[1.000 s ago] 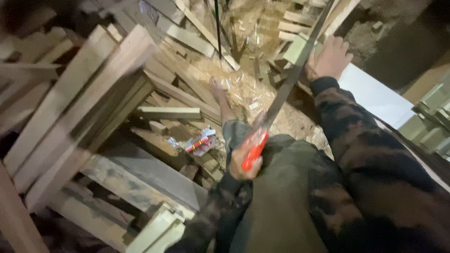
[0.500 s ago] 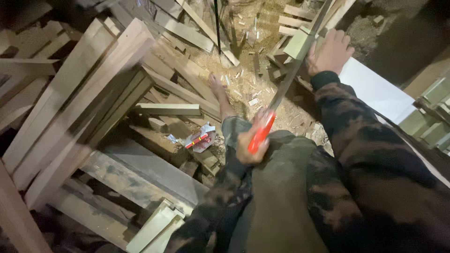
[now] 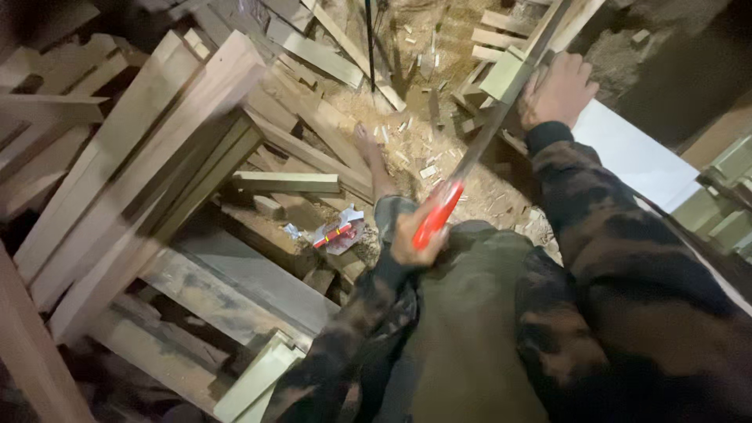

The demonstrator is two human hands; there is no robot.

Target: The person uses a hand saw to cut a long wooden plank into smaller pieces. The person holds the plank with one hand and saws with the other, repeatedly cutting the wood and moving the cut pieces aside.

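Gripping the red handle point(image 3: 435, 213) of a hand saw point(image 3: 486, 137), the left hand point(image 3: 415, 235) is closed tight around it just above the person's lap. The saw's long dark blade runs up and to the right from that handle, slanting toward the top edge of the view. The right hand point(image 3: 558, 90) lies with fingers spread flat on a pale green wooden piece point(image 3: 501, 74) just beside the blade, pressing down rather than clasping anything; whether the blade actually bites into that piece is hard to tell, since the motion blurs it. Both arms wear a dark camouflage sleeve point(image 3: 619, 235). Below the blade a bare foot point(image 3: 372, 157) rests on a floor strewn with sawdust point(image 3: 407, 133) and small wood offcuts. To the left, long planks point(image 3: 149, 157) lean in a loose stack. A small red and white wrapper point(image 3: 337, 233) lies among the scraps near the knee. A white board point(image 3: 634, 157) sits at the right.
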